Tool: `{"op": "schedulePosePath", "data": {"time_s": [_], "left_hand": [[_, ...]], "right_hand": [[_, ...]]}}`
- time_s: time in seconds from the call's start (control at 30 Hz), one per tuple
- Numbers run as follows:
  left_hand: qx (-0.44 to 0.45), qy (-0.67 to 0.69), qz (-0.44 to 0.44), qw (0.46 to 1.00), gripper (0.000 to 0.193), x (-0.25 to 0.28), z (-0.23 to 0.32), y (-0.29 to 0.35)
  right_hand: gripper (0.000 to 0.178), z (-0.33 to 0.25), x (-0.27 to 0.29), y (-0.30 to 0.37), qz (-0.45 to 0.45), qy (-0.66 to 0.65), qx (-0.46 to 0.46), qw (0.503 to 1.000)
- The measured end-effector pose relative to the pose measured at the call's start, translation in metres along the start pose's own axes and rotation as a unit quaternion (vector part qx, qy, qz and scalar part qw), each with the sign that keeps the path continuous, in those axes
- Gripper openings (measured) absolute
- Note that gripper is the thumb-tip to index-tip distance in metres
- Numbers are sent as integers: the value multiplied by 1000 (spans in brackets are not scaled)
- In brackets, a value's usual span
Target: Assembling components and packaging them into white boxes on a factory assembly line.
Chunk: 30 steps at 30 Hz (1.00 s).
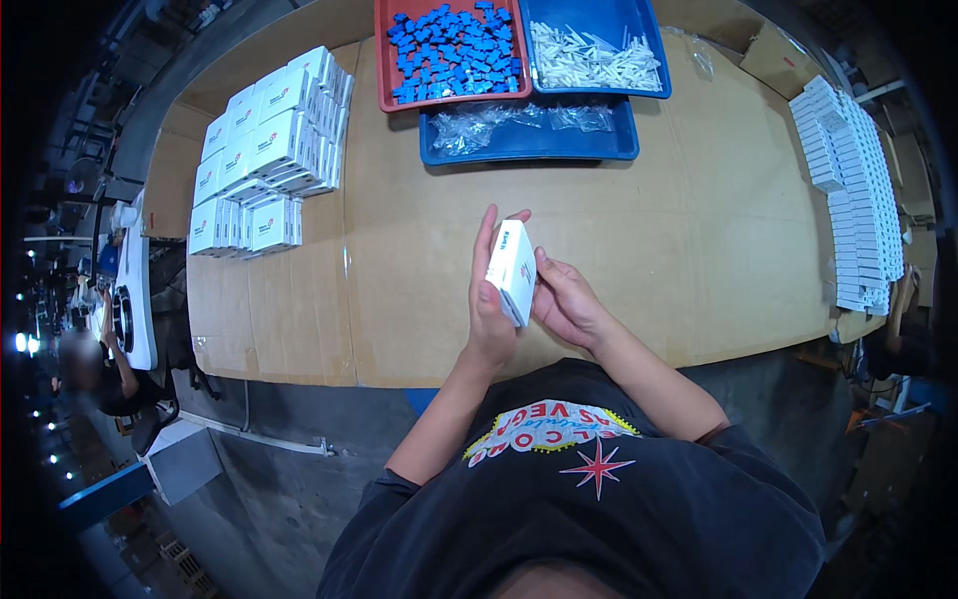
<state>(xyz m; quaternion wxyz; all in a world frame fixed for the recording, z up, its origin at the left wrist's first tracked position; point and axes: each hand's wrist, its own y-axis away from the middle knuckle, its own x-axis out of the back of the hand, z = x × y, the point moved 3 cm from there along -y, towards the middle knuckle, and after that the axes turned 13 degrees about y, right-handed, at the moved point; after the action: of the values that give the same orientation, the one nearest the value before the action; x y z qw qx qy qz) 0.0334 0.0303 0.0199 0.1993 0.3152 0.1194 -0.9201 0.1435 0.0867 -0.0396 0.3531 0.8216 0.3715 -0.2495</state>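
Note:
Between my two hands, above the near middle of the table, a small flat white box [515, 262] with coloured print stands tilted on edge. My left hand [486, 317] grips it from the left, with the thumb across its near end and the fingers stretched along its far side. Against the box's right side lies my right hand [569, 301], thumb up by the edge. Some of that hand's fingers are hidden behind the box. The box appears closed.
Stacked white boxes [251, 150] stand at the left; rows of small white boxes [848, 190] line the right edge. At the back are a red tray [380, 60] of blue parts, a blue tray [654, 50] of white pieces and another blue tray [529, 153] with clear bags.

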Motion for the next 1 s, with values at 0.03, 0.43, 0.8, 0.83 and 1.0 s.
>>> {"op": "schedulePosePath", "data": {"time_s": [0.03,0.43,0.8,0.83,1.0], "left_hand": [[-8,-38,-21,999,111,-3,0,2],[-61,-258,-62,962,108,-1,-5,5],[-129,-334,11,934,97,0,-7,1],[-133,-345,14,929,93,2,-6,0],[-159,-323,13,933,86,11,-8,0]], "right_hand": [[44,3,1,-1,-14,-16,7,1000],[44,-7,3,1,42,39,22,998],[50,-21,-47,20,108,207,144,962],[51,-19,-48,19,111,222,145,958],[50,-19,-55,23,109,295,182,931]]}}
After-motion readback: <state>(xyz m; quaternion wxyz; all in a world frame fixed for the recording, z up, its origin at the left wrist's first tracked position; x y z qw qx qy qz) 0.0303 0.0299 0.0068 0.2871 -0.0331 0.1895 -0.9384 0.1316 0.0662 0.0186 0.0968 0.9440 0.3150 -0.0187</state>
